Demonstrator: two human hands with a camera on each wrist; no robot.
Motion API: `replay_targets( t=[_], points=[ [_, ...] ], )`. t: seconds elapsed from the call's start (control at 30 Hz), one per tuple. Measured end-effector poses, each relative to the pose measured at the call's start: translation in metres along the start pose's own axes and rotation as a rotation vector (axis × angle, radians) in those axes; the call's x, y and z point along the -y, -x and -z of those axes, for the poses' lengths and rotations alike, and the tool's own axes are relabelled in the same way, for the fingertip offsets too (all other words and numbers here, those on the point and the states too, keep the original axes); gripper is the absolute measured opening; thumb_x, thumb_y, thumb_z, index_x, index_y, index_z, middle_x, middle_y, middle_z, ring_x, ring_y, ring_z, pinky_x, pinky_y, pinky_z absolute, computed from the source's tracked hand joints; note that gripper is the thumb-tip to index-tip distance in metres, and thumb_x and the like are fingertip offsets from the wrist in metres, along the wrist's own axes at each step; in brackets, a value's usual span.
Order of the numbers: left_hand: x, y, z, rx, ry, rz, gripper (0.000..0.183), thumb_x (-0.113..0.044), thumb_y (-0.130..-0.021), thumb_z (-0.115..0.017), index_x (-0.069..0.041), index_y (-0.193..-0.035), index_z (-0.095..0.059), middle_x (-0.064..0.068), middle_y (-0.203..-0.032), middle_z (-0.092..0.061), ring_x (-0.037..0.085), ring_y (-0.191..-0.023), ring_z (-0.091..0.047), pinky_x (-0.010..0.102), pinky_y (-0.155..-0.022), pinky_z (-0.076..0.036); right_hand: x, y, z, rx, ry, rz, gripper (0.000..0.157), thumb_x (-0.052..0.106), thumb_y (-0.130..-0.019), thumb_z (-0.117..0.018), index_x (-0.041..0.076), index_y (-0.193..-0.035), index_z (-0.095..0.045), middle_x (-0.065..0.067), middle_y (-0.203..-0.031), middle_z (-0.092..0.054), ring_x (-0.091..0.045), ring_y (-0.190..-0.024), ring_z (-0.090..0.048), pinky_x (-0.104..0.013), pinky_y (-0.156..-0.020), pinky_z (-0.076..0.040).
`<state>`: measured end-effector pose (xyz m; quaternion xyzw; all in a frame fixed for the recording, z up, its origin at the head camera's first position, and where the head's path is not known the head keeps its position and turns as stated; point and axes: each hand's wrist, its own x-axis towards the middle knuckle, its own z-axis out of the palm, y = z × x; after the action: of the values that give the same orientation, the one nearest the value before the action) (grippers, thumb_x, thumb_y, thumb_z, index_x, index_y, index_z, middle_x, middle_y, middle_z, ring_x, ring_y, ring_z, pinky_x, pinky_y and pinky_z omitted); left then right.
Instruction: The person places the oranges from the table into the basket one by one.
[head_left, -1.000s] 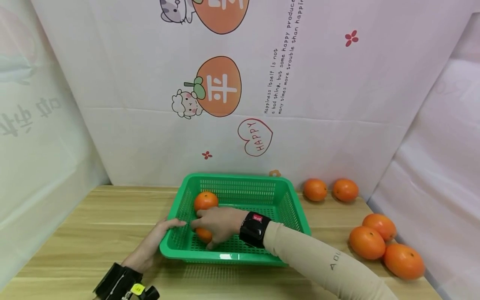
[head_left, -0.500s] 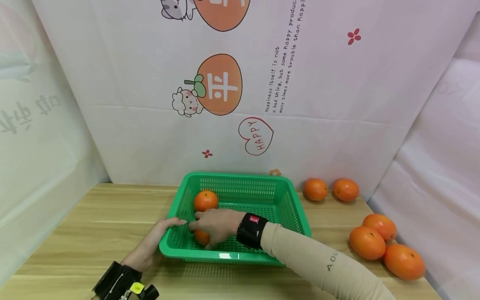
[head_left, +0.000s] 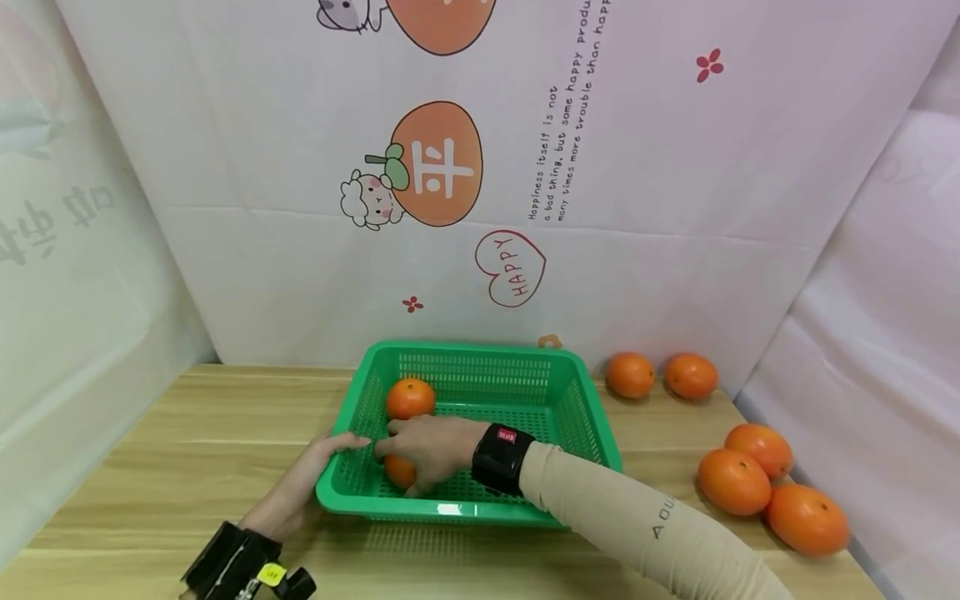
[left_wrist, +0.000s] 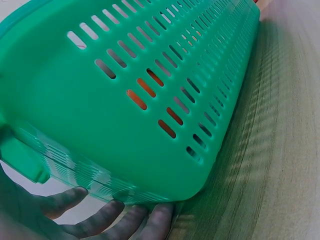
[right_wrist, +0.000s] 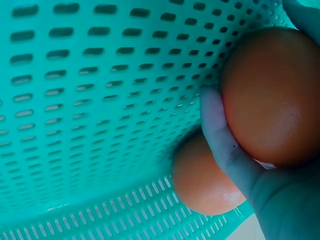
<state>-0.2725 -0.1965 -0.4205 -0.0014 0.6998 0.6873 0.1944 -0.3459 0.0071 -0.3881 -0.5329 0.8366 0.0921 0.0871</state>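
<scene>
A green plastic basket [head_left: 517, 515] with slotted walls stands on the table. Over its left rim lies the thumb of my left hand [head_left: 311, 475]; the fingers [left_wrist: 102, 220] reach along the outside of the wall in the left wrist view. Inside, my right hand [head_left: 435, 450] grips an orange [right_wrist: 272, 95] near the left wall, thumb and fingers around its sides. From the head, that fruit is partly covered by the hand. A second orange [head_left: 411, 398] sits just behind it, toward the basket's far left corner.
Two oranges [head_left: 630, 375] lie at the back, right of the basket. Three more oranges [head_left: 733, 482] cluster near the table's right edge. A white printed cloth [head_left: 630, 167] rises behind the wooden table [head_left: 150, 467], with white cloth at both sides.
My right hand has shifted slightly left with the orange, closer to the basket's left wall. The left hand keeps its place at the rim. The head view has tilted a little.
</scene>
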Motion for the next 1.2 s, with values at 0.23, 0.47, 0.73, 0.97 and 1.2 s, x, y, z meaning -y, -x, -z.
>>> replay_targets(
  t=[0.23,0.47,0.73,0.97,1.2],
  points=[
    [-0.0004,-0.0001,-0.0006,-0.016,0.005,0.007,0.079,-0.036,-0.103,-0.049,-0.007,-0.168,-0.014,0.028,-0.164,-0.039,0.028,-0.131,-0.061,0.038,-0.1,-0.057,0.0003,0.0018,0.0022,0.001,-0.034,0.004,0.065,0.044,-0.086,-0.086,0.028,-0.143,-0.059,-0.002,-0.136,-0.061,-0.007,-0.098,-0.061,-0.023,-0.087,-0.055],
    [-0.0015,0.0009,-0.0015,-0.031,-0.007,0.007,0.079,-0.036,-0.102,-0.049,-0.007,-0.167,-0.016,0.027,-0.162,-0.043,0.026,-0.129,-0.063,0.036,-0.098,-0.057,0.0014,0.0018,0.0033,0.016,-0.039,-0.011,0.065,0.045,-0.087,-0.085,0.029,-0.144,-0.058,0.0,-0.133,-0.06,-0.006,-0.096,-0.06,-0.023,-0.086,-0.054],
    [-0.0012,0.0015,-0.0017,-0.027,-0.006,0.002,0.079,-0.036,-0.102,-0.049,-0.006,-0.167,-0.016,0.027,-0.163,-0.041,0.028,-0.131,-0.061,0.036,-0.099,-0.056,0.0038,0.0023,0.0044,0.021,-0.044,-0.035,0.068,0.045,-0.085,-0.087,0.029,-0.144,-0.057,-0.002,-0.134,-0.059,-0.006,-0.094,-0.06,-0.024,-0.086,-0.055],
    [-0.0009,0.0018,-0.0016,-0.038,-0.017,0.009,0.079,-0.037,-0.102,-0.05,-0.006,-0.167,-0.017,0.026,-0.164,-0.04,0.029,-0.135,-0.058,0.037,-0.1,-0.055,0.0032,0.0034,0.0057,0.008,-0.051,-0.037,0.07,0.047,-0.085,-0.087,0.026,-0.145,-0.056,-0.001,-0.135,-0.059,-0.006,-0.095,-0.061,-0.023,-0.087,-0.056],
    [-0.0016,0.0012,-0.0012,-0.039,-0.029,0.005,0.079,-0.038,-0.102,-0.049,-0.007,-0.167,-0.018,0.026,-0.163,-0.042,0.028,-0.131,-0.062,0.037,-0.1,-0.056,0.0019,0.0047,0.0093,-0.008,-0.045,-0.039,0.074,0.051,-0.085,-0.085,0.022,-0.146,-0.054,-0.002,-0.134,-0.058,-0.005,-0.09,-0.059,-0.022,-0.085,-0.055]
  ],
)
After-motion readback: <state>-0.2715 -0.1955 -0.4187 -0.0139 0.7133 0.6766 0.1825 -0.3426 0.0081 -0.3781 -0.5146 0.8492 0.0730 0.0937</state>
